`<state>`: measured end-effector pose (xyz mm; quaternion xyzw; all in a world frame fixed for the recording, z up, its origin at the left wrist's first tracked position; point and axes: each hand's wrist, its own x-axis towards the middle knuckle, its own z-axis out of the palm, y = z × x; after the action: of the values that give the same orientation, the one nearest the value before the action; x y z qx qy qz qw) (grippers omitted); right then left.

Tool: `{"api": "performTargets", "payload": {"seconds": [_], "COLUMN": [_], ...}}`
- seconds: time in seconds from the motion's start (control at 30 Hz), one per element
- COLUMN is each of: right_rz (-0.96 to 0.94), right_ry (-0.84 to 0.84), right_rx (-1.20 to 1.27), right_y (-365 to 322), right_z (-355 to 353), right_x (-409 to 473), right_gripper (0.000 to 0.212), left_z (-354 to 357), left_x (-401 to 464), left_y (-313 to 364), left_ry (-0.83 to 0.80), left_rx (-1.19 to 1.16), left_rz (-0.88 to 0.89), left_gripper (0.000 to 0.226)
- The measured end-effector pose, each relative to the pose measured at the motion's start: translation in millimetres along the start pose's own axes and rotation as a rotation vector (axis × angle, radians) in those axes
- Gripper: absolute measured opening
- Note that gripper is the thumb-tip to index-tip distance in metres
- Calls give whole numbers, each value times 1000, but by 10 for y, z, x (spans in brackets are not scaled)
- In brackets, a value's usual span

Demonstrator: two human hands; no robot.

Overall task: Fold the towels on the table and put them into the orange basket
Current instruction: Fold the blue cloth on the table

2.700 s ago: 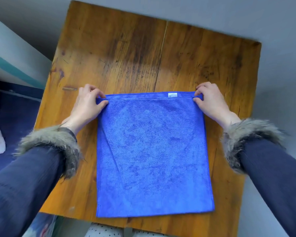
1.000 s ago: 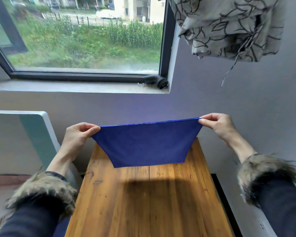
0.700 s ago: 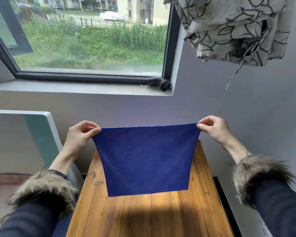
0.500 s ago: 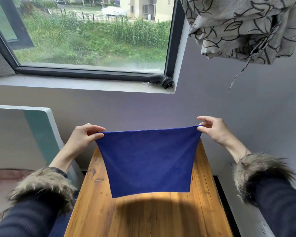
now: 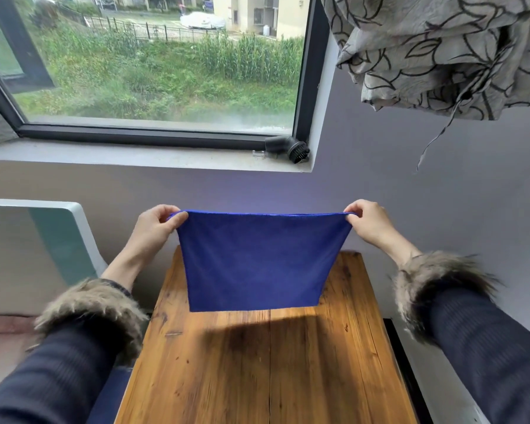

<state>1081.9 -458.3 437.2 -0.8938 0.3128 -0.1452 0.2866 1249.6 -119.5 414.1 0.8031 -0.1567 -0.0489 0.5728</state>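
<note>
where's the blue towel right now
In the head view the blue towel hangs mid-frame above the wooden table, stretched between the left hand and right hand, which pinch its top corners.

Blue towel (image 5: 259,261): plain terry, hanging flat and vertical in the air, top edge taut and horizontal, bottom edge free above the worktop's (image 5: 266,368) 12 o'clock end, casting a shadow below.

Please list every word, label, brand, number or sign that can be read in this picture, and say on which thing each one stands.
None: no text can be read in this picture.
The blue towel, held up by the left hand and the right hand, shows no label on the side facing the camera.
The patterned curtain carries only leaf outlines, no letters.
</note>
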Motion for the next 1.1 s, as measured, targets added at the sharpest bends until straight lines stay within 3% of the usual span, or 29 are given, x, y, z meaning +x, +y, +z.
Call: {"api": "performTargets", "payload": {"seconds": [0.13,0.4,0.6,0.73,0.87,0.97,1.1], "right_rz": [12,-42,16,160,370,512,654], "right_ry": [91,207,-86,-335,-616,-667,-614], "right_rx": [53,269,312,193,77,112,374], "right_y": [-152,-90,544,1105,1520,1623,1615], "right_z": [39,60,374,768,1123,1232,1266], "right_x": [309,256,-481,-1072,-1538,-1724,-1709], "right_gripper": [19,15,14,20,32,25,13], "left_z": [120,48,-7,45,129,170,216], "left_x": [318,216,-410,-1024,-1531,-1695,-1638], "left_y": [83,117,-431,-1067,-1581,-1784,-1879], "left_ry": [87,146,-30,-323,-444,-479,-412], "left_rx": [-119,-183,-56,111,123,120,111], "left_rz": [-65,25,-75,-297,-528,-635,-621], "left_gripper": [12,14,13,4,7,4,6]}}
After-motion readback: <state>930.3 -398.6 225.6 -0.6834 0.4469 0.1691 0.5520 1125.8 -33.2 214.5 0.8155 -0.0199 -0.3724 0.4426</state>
